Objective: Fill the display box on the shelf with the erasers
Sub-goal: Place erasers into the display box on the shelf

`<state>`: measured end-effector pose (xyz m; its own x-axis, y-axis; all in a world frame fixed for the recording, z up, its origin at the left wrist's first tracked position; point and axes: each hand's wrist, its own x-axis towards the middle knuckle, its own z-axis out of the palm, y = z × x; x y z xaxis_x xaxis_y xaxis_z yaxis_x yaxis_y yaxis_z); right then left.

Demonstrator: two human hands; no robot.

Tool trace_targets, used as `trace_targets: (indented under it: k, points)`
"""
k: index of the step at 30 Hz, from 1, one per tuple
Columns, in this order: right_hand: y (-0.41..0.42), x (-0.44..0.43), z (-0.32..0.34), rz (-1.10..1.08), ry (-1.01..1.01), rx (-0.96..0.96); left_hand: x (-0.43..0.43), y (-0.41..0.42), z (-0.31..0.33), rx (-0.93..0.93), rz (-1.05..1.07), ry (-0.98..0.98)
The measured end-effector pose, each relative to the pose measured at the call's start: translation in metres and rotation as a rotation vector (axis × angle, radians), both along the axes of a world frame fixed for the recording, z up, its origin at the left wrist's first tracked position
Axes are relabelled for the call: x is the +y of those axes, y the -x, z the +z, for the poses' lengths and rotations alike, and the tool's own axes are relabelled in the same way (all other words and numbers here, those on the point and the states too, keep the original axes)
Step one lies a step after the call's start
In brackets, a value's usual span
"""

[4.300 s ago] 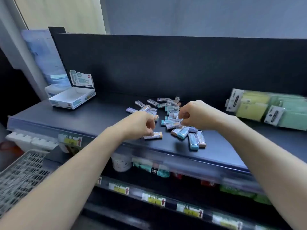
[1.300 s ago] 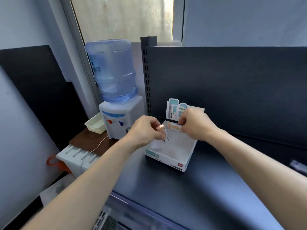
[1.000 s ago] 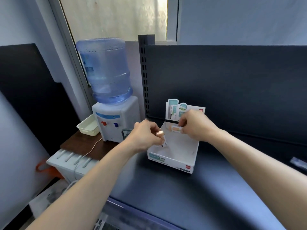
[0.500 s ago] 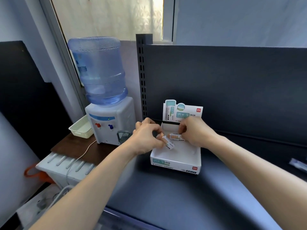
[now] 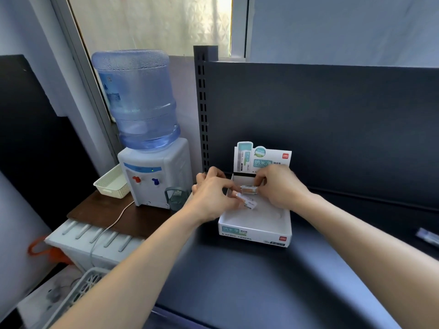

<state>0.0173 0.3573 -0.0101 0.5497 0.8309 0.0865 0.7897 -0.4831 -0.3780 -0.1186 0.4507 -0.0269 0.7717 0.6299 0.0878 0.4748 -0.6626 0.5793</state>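
Dark grey shelving makes up the work area: a shelf deck [image 5: 261,281] running forward from a matching back panel [image 5: 344,119]. Noted on the deck, near its left end and close to the back panel, is the display box [image 5: 255,231], white card with teal print. Its header card [image 5: 262,157] stands upright at the rear, and bare white floor shows in its near half. Both hands are over the rear of the box. The left hand [image 5: 213,198] pinches one end of a sleeved eraser [image 5: 248,202] between thumb and forefinger, the remaining fingers curled; this piece is tilted, its free end pointing down toward the box floor. The right hand [image 5: 280,188] pinches a second eraser [image 5: 249,189] at the fingertips and holds it roughly level, just above the first. Whether it holds one piece or two stacked cannot be told. A slotted upright post [image 5: 204,110] marks the left edge of the shelving. Beyond the post a water dispenser [image 5: 154,176] carrying a blue bottle [image 5: 137,98] stands on a brown table [image 5: 114,214], with a cream basket [image 5: 111,184] beside it and a white cable [image 5: 111,224] trailing off the table edge. A small pale item [image 5: 427,236] lies on the deck at the far right, too blurred to identify.
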Motion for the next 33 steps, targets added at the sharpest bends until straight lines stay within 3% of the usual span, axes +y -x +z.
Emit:
trace_targets:
  k: [6,12,20,33]
  points:
    - [-0.005,0.002,-0.006,-0.024,-0.008,0.008,0.003,-0.001,0.003,-0.059,0.025,-0.012]
    - [-0.005,0.003,-0.005,-0.047,-0.032,0.017,0.004,-0.012,0.007,0.117,0.008,-0.14]
    - [-0.004,0.002,-0.005,-0.069,-0.077,0.047,0.003,-0.012,0.015,0.194,-0.054,-0.221]
    - [0.001,0.008,-0.009,-0.057,-0.058,-0.015,0.004,-0.013,0.01,0.105,0.052,-0.111]
